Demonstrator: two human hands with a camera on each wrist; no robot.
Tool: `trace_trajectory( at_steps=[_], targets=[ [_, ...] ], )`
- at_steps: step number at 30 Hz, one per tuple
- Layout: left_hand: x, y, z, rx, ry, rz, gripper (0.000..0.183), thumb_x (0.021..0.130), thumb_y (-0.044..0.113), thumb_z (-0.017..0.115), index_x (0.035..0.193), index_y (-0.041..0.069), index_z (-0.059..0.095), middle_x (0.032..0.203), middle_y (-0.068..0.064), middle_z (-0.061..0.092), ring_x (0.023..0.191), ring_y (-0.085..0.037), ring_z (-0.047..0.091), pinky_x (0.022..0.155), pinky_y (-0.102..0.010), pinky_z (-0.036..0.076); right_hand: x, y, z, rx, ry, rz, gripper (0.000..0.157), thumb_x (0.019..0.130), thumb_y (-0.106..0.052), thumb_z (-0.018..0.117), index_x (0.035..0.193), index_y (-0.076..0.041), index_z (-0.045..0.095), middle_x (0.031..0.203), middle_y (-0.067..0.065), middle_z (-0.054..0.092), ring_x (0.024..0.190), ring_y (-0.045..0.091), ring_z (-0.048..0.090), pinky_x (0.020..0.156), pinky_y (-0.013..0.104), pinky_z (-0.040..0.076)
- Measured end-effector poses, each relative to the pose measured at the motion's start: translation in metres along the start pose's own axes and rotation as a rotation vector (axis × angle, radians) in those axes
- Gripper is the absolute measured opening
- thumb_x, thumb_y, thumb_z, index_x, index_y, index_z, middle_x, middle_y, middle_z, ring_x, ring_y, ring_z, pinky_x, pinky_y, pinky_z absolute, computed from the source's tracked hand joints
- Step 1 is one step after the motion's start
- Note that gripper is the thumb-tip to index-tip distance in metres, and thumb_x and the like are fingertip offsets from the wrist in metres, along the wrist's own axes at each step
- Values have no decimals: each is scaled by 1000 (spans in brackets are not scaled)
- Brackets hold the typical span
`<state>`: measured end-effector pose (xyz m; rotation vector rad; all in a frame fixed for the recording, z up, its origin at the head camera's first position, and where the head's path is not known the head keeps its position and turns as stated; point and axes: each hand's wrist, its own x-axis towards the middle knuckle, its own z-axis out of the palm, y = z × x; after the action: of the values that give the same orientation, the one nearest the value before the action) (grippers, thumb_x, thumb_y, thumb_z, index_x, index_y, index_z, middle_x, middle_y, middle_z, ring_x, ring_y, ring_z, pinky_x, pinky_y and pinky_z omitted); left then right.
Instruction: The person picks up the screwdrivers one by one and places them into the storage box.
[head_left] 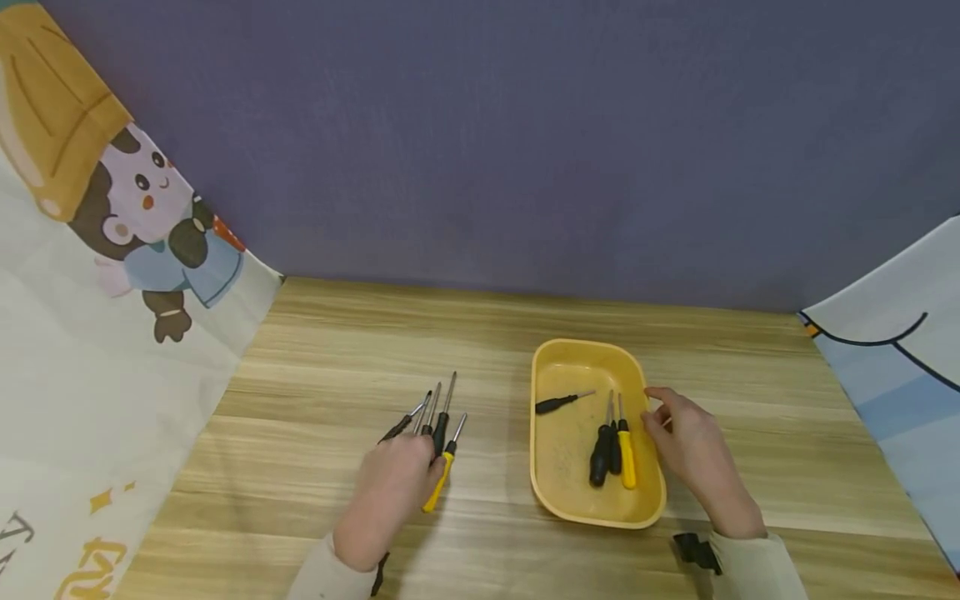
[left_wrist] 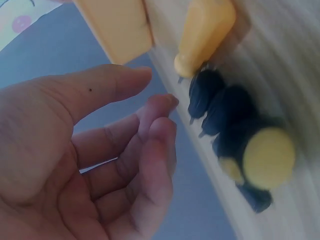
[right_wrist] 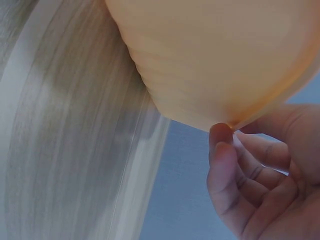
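My left hand (head_left: 397,479) hovers over a row of screwdrivers on the table, fingers loosely bent, with a gap between thumb and fingertips and nothing held. At the row's right lies a yellow-handled screwdriver (head_left: 440,483); beside it are several black-handled screwdrivers (left_wrist: 230,110), one with a round yellow handle end (left_wrist: 269,157). All their tips point away from me. My right hand (head_left: 693,446) pinches the right rim of a yellow plastic tray (head_left: 542,475) between thumb and fingers. Inside the tray lie a small black screwdriver (head_left: 555,405), two more black ones (head_left: 601,457) and a yellow-handled screwdriver (head_left: 627,458).
The wood-grain table (head_left: 337,333) ends at a grey-blue back wall (head_left: 480,167). Cartoon-printed cloth (head_left: 75,350) hangs at both sides. A black strap (head_left: 697,552) shows by the right sleeve.
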<state>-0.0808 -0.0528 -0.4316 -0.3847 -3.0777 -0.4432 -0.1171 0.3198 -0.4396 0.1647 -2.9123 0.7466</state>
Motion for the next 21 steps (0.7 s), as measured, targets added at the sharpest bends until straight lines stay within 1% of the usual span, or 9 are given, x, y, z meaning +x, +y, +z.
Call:
trace_trajectory(
  at_steps=[2, 5, 6, 9, 13, 15, 18, 21],
  targets=[
    [-1, 2, 2, 9, -23, -6, 33, 84, 22, 77, 63, 12, 55, 58, 0, 50, 48, -18, 48, 40, -35, 42, 0, 0, 0, -1, -2, 1, 34, 95, -6, 66, 126, 6, 60, 84, 8, 63, 72, 23, 61, 56, 34, 49],
    [-1, 5, 6, 49, -37, -9, 35, 84, 24, 79, 62, 12, 54, 56, 0, 48, 46, -17, 45, 38, -33, 41, 0, 0, 0, 1, -12, 7, 35, 95, -7, 66, 127, 6, 59, 84, 8, 63, 72, 22, 61, 57, 34, 49],
    [-1, 5, 7, 63, -38, -7, 35, 83, 25, 79, 62, 12, 55, 55, 0, 47, 45, -16, 44, 38, -32, 40, 0, 0, 0, 1, -14, 9, 35, 95, -7, 66, 127, 6, 59, 85, 8, 63, 72, 22, 61, 57, 34, 49],
    [0, 7, 9, 94, -69, -15, 33, 84, 25, 79, 64, 10, 58, 55, 1, 47, 46, -15, 42, 39, -30, 39, 0, 0, 0, 4, -19, 11, 35, 95, -7, 66, 127, 6, 59, 85, 8, 63, 72, 22, 61, 57, 34, 50],
    [2, 10, 12, 97, -153, -34, 30, 86, 25, 76, 66, 10, 60, 56, 1, 46, 48, -14, 43, 41, -29, 40, 0, 0, 0, 1, -18, 8, 35, 95, -6, 66, 127, 7, 59, 84, 8, 63, 72, 22, 61, 57, 35, 50],
    [3, 11, 15, 98, -183, -39, 30, 87, 26, 76, 67, 9, 60, 56, 1, 47, 48, -14, 45, 42, -29, 40, 0, 0, 0, 0, -20, 9, 35, 95, -7, 66, 127, 6, 59, 84, 8, 63, 72, 22, 61, 57, 35, 50],
    [4, 13, 19, 100, -203, -47, 31, 87, 30, 77, 71, 9, 61, 58, -1, 49, 50, -15, 46, 43, -30, 42, -1, 0, 0, 0, -25, 13, 35, 96, -7, 65, 128, 6, 59, 85, 8, 63, 73, 23, 61, 56, 34, 50],
    [5, 14, 22, 111, -202, -43, 31, 86, 32, 77, 73, 8, 62, 60, -1, 50, 50, -16, 47, 43, -30, 42, -1, 0, 0, 0, -30, 18, 36, 96, -8, 65, 128, 6, 58, 86, 8, 63, 73, 23, 61, 56, 34, 50]
  ],
)
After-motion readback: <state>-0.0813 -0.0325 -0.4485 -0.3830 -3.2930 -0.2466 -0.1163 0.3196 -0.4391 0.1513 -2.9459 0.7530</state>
